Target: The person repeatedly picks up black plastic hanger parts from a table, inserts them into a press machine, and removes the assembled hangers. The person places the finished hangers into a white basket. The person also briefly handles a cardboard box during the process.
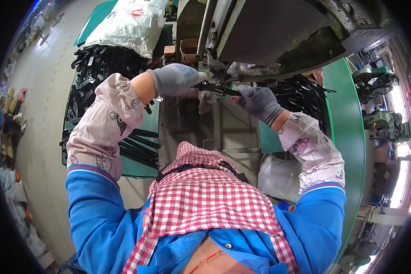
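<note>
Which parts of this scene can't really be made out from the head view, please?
- Head view: left hand fingertips, hidden behind the black strip.
- Right hand grip, its fingers curled under the machine.
- Black parts pile: single pieces too small and tangled.
- Right-side machines: blurred by glare.

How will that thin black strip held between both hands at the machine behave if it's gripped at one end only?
The black strip is long and thin and spans straight between the left hand and right hand, so it is probably fairly stiff, perhaps springy. It looks light for its length. The matching strips lie flat in the pile, so rolling seems unlikely.
</note>
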